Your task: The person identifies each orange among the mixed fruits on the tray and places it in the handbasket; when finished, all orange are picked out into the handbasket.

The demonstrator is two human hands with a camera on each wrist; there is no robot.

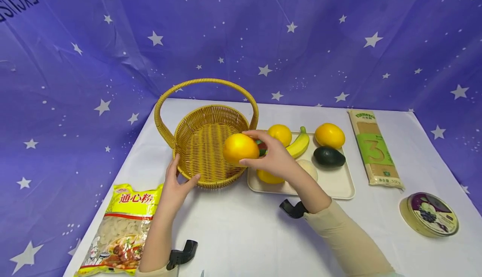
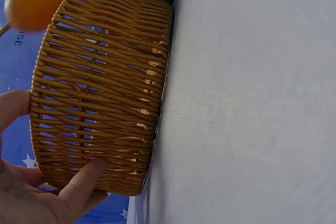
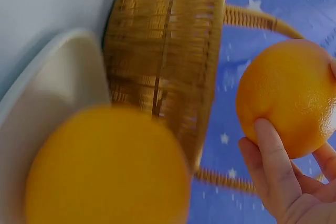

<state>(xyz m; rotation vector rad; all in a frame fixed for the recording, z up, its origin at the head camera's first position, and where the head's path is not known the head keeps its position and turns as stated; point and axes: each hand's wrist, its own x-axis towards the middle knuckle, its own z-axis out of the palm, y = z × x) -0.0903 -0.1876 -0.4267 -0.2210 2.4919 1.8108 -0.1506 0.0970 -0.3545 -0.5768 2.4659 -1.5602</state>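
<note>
Pasta bag (image 1: 124,226) left of the basket (image 1: 205,143); left hand (image 1: 177,189) grips its near-left rim, thumb and fingers apart; above its right side, an orange (image 1: 241,149), right hand (image 1: 274,155) curved wide round it; fruit tray (image 1: 340,185) right of the basket.

Yellow bag (image 1: 126,231): red 通心粉. Green-labelled pack (image 1: 375,148): large 3, below it probably 500g. Purple backdrop (image 1: 226,38): ONLY, EXCUSE.
</note>
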